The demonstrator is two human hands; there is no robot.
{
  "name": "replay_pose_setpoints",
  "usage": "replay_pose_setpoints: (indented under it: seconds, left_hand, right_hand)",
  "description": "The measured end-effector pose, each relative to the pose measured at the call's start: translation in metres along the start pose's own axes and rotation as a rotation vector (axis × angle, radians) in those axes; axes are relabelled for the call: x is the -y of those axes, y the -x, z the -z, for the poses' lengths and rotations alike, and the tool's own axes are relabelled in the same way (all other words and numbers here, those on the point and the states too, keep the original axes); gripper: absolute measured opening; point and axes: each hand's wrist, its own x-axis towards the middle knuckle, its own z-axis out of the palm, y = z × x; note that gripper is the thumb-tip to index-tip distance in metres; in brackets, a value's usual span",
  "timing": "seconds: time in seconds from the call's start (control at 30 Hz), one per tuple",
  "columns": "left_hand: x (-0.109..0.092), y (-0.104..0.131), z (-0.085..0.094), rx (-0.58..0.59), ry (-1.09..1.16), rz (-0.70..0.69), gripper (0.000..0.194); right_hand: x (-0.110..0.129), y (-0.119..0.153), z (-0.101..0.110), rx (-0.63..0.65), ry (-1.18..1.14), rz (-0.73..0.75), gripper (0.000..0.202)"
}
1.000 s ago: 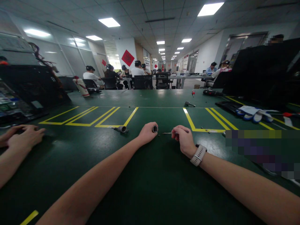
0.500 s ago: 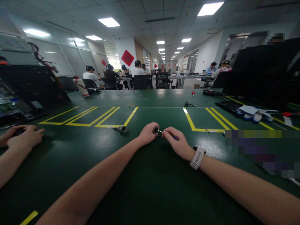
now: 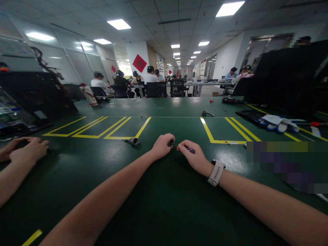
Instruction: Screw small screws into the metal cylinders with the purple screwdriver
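Observation:
My left hand (image 3: 162, 147) is wrapped round a small dark cylindrical part (image 3: 171, 142), whose round hollow end faces to the right. My right hand (image 3: 192, 153) grips a screwdriver (image 3: 190, 150) by its dark purple handle. The thin shaft points left toward the cylindrical part, and its tip lies just below and beside the hollow end; whether it touches is too small to tell. To the left on the green table (image 3: 143, 205) lies a metal cup-shaped part (image 3: 133, 140) with a small dark piece against it.
A co-worker's hands (image 3: 28, 152) rest at the left edge. White and blue gloves (image 3: 278, 123) lie at right, near a power drill (image 3: 232, 100). A metal tool part (image 3: 207, 113) and a red-handled item (image 3: 211, 101) lie farther back. Yellow tape (image 3: 211, 135) marks the table.
The screwdriver's tip has dropped from the mouth of the cylindrical part to just below it. The cylindrical part has turned slightly in my left hand.

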Motion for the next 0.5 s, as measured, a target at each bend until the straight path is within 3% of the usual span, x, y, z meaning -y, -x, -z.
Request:
replay_pose_setpoints:
  seconds: [0.17,0.5]
  left_hand:
    - [-0.001,0.000,0.001,0.002,-0.024,-0.028,0.007]
    - [0.001,0.001,0.000,0.032,-0.003,-0.106,0.009]
  right_hand:
    - [0.001,0.000,0.000,-0.066,-0.095,-0.036,0.016]
    - [-0.009,-0.008,0.005,-0.042,-0.370,-0.231,0.024]
